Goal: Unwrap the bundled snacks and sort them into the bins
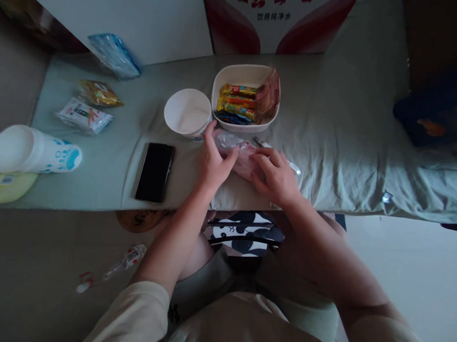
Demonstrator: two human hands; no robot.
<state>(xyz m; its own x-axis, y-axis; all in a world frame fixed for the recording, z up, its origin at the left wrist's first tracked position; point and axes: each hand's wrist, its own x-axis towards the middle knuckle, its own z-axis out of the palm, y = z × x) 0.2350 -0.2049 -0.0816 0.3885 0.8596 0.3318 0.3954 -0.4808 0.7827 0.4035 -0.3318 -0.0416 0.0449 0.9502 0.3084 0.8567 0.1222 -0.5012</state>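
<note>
Crumpled clear-and-pink plastic packet sits between the two hands, over a broad grey-green cloth, near its front edge. At the back stands a red-and-white box; before it, a cream rounded-square bowl holds yellow-wrapped sticks, with a round white tub just beside. The left hand grips the packet's left end, the right hand its right, fingers bent. Leftward lies a flat black phone.

From the person's head, the view looked forward and down, close over the cloth-covered worktop's near edge.
</note>
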